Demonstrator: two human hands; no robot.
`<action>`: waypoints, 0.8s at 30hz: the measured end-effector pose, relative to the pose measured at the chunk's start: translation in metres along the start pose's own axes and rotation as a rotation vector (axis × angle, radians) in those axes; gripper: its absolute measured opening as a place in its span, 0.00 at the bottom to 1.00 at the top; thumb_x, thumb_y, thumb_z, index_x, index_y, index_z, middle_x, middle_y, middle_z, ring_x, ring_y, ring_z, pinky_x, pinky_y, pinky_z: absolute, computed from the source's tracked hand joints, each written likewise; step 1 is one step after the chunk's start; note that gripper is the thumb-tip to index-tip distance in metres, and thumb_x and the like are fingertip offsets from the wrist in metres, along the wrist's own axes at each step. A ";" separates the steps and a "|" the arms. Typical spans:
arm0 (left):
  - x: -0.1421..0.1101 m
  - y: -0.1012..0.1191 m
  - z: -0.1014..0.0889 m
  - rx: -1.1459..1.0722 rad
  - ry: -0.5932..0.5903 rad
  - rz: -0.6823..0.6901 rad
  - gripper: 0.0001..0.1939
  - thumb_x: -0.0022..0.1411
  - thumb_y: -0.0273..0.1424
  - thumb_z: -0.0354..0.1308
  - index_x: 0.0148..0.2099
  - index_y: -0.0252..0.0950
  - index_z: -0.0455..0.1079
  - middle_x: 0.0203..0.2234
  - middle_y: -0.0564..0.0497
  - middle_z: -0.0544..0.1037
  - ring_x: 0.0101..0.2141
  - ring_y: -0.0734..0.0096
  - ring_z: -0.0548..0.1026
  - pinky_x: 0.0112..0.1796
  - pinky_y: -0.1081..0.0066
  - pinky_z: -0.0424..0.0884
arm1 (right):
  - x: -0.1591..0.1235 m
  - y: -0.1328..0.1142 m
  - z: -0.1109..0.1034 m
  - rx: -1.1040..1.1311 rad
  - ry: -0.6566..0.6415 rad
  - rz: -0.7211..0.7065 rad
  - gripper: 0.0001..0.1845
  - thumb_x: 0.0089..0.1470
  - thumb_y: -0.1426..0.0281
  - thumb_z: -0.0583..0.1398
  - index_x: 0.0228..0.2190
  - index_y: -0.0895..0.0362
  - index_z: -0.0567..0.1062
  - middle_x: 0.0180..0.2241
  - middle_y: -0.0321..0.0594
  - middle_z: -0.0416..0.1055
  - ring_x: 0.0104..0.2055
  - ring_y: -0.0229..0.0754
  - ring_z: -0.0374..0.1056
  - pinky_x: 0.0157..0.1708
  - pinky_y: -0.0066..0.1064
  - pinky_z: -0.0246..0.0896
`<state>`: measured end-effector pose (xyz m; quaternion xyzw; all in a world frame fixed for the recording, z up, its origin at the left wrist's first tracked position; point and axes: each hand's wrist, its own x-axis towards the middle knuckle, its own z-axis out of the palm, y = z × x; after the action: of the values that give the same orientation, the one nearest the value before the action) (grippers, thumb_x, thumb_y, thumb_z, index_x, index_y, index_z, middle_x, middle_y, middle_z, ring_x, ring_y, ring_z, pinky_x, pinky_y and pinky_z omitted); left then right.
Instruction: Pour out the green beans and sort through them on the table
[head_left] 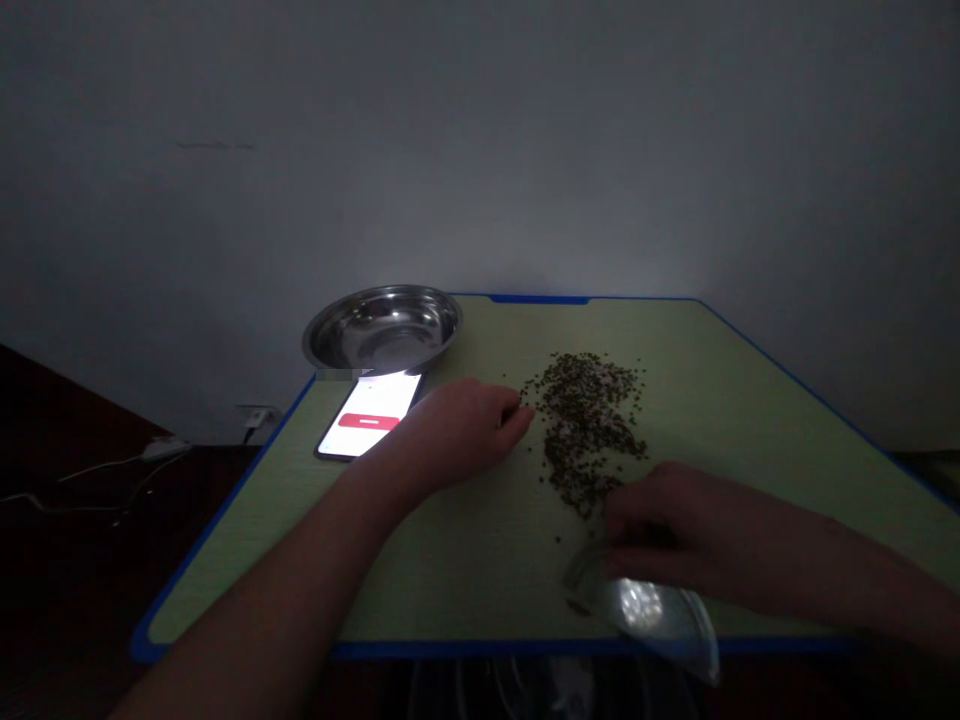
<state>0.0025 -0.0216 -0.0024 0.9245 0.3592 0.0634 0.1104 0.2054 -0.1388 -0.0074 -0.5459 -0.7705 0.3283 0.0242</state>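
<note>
A loose pile of small dark and pale grains (pixel 589 400), perhaps seeds or beans, is spread over the light green table (pixel 735 400). At the pile's left edge is my left hand (pixel 484 425), its fingers curled into a pinch; whatever it holds, if anything, is hidden. My right hand (pixel 660 525) is closed at the pile's near end, slightly blurred, its fingertips pointing left. Under it, a see-through plastic container (pixel 660 615) lies tilted across the table's front edge. Whether this is a bowl or a bag I cannot tell, nor whether the right fingers grip it.
A shiny steel basin (pixel 384 330) stands at the table's back left corner. In front of it lies a phone (pixel 371 415) with a lit screen, close to my left forearm. A blue rim (pixel 247 490) edges the table. White cables and a plug (pixel 259 415) are at the left.
</note>
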 end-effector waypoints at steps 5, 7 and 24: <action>-0.001 0.000 -0.001 -0.006 0.005 -0.008 0.21 0.66 0.40 0.44 0.25 0.35 0.66 0.18 0.53 0.68 0.19 0.75 0.61 0.23 0.70 0.48 | 0.003 -0.007 0.001 -0.034 0.044 -0.044 0.14 0.53 0.57 0.59 0.26 0.55 0.75 0.25 0.34 0.71 0.26 0.35 0.63 0.23 0.27 0.49; -0.002 0.001 -0.001 -0.003 0.002 -0.013 0.22 0.66 0.41 0.44 0.25 0.35 0.66 0.18 0.53 0.68 0.19 0.75 0.61 0.23 0.71 0.48 | 0.005 -0.010 0.002 -0.037 0.043 -0.066 0.14 0.53 0.58 0.59 0.27 0.54 0.76 0.26 0.34 0.71 0.27 0.35 0.64 0.24 0.27 0.50; -0.003 0.000 0.000 0.019 0.009 -0.005 0.21 0.66 0.40 0.44 0.27 0.35 0.68 0.19 0.52 0.69 0.20 0.74 0.62 0.23 0.70 0.50 | -0.006 -0.007 -0.001 0.024 0.127 0.031 0.17 0.57 0.55 0.55 0.26 0.53 0.74 0.24 0.34 0.71 0.26 0.37 0.65 0.24 0.28 0.52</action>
<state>0.0004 -0.0235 -0.0021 0.9244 0.3625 0.0641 0.1002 0.2023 -0.1446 -0.0011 -0.5771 -0.7550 0.3023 0.0745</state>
